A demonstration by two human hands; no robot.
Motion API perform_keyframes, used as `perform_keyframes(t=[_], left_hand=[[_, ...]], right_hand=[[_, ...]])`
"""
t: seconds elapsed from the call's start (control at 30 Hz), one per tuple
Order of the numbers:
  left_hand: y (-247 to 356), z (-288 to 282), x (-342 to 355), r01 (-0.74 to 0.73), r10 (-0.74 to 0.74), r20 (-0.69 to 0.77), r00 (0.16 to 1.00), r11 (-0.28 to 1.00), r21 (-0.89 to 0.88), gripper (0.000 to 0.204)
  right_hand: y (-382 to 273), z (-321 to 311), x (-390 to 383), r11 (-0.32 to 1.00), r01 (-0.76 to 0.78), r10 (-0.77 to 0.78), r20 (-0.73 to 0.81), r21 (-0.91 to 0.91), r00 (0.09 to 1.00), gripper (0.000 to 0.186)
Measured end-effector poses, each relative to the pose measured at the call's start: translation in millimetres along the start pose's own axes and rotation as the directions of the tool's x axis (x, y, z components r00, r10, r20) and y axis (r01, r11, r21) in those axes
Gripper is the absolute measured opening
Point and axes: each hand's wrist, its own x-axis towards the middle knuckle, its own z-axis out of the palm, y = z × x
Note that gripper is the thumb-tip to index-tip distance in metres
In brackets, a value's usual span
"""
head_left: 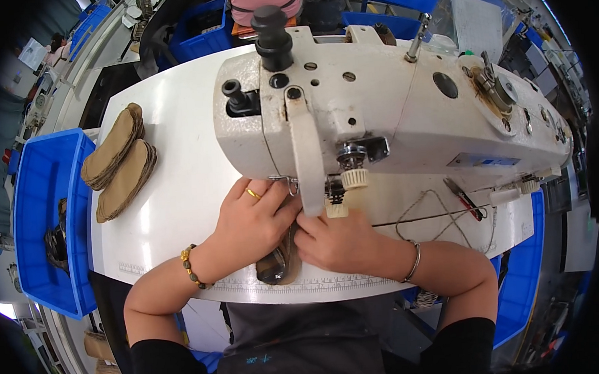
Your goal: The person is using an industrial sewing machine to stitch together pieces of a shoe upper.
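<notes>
A dark, partly glossy shoe upper (pixel 272 267) with a tan sole-shaped edge lies on the white sewing table (pixel 184 179), under the head of a white sewing machine (pixel 375 81). My left hand (pixel 255 215), with a ring and a beaded bracelet, is closed on its left side, fingertips close to the needle area. From the other side my right hand (pixel 336 240), a metal bangle at its wrist, grips it with curled fingers. The machine's head and my fingers hide the far end of the upper, the needle and the presser foot.
Two stacks of tan insoles (pixel 126 179) lie at the table's left. Beyond them stands a blue bin (pixel 47 146) with dark pieces inside. Right of my hands are a loose cord (pixel 419 201) and red-and-black thread snips (pixel 464 199). A ruler strip (pixel 345 284) follows the front edge.
</notes>
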Motion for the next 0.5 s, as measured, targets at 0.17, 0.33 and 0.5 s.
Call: perform_keyframes(t=[0.17,0.33,0.5], left_hand=[[11,-11,-9,0.06,-0.048,0.106,0.993,0.992,-0.11,0.036],[19,-9,-19,0.063,-0.049,0.139,0.989,0.994,-0.094,0.032],[18,-4,-19,0.081,-0.052,0.181,0.982,0.984,-0.156,0.03]], right_hand=[[-21,-4,-5,0.977,0.175,-0.175,0.009,-0.119,0.984,0.014],[-24,-4,-7,0.967,0.219,-0.218,0.022,-0.132,0.976,0.017],[-26,-8,-9,0.973,0.198,-0.188,0.091,-0.116,0.978,0.019]])
